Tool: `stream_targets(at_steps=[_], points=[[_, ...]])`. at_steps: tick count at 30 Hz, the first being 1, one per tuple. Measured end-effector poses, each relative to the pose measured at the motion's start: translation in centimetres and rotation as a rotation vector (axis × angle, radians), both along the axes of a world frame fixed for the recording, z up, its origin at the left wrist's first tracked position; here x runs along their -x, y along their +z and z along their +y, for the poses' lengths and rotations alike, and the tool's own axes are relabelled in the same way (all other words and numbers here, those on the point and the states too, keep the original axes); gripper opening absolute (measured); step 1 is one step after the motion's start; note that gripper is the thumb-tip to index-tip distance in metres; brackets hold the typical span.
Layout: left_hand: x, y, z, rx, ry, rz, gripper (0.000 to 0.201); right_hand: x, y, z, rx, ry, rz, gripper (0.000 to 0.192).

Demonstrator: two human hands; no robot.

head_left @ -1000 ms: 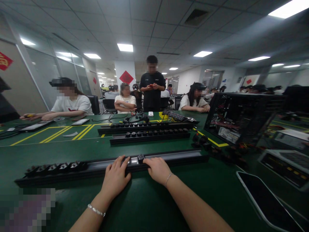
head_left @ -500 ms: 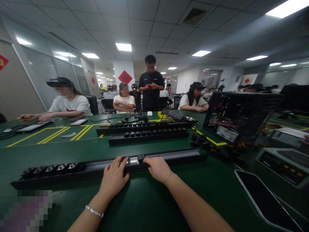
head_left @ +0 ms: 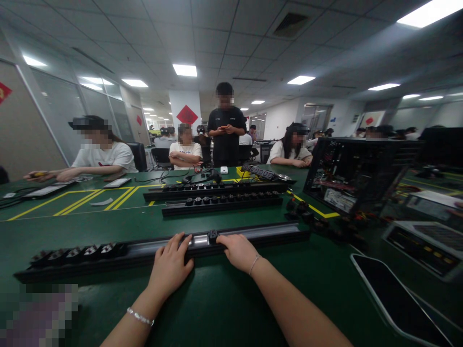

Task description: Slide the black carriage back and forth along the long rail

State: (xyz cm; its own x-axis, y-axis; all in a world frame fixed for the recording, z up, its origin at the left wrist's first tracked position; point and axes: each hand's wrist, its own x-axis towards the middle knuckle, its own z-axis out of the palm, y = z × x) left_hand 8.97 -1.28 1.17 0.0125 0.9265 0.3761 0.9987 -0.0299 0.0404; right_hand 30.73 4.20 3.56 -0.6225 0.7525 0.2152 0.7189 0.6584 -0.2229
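Note:
A long black channel rail (head_left: 267, 234) with a shiny metal inside lies across the table in front of me. My left hand (head_left: 171, 262) grips its near wall, the fingers over the channel and the thumb on the near side. Just right of it, a small black socket module (head_left: 213, 235) sits in the channel. My right hand (head_left: 238, 251) has its fingers closed at the module's right side; the fingertips are partly hidden. At the rail's left end stands a row of several black plug pieces (head_left: 74, 253) with upright prongs.
Two similar filled rails (head_left: 222, 205) lie behind. On the right are an open computer case (head_left: 361, 178), a power supply box (head_left: 423, 248), loose black parts (head_left: 325, 226) and a phone (head_left: 398, 299). Several people sit beyond the table; one person (head_left: 226, 125) stands with a phone.
My right hand and the socket module show only a very slight shift to the right along the rail. My left hand stays in place on the rail.

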Motion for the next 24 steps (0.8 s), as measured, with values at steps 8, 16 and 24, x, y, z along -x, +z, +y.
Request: stream_targets(at_steps=[8, 16, 24], points=[[0.1, -0.1, 0.0, 0.006, 0.006, -0.004, 0.057, -0.8, 0.2, 0.0, 0.007, -0.004, -0.038, 0.044], [0.0, 0.2, 0.0, 0.025, 0.007, -0.013, 0.057, -1.1, 0.3, 0.2, 0.032, 0.001, -0.021, 0.042], [0.0, 0.3, -0.1, 0.034, 0.011, -0.019, 0.057, -1.8, 0.5, 0.5, 0.04, 0.032, -0.015, 0.046]])
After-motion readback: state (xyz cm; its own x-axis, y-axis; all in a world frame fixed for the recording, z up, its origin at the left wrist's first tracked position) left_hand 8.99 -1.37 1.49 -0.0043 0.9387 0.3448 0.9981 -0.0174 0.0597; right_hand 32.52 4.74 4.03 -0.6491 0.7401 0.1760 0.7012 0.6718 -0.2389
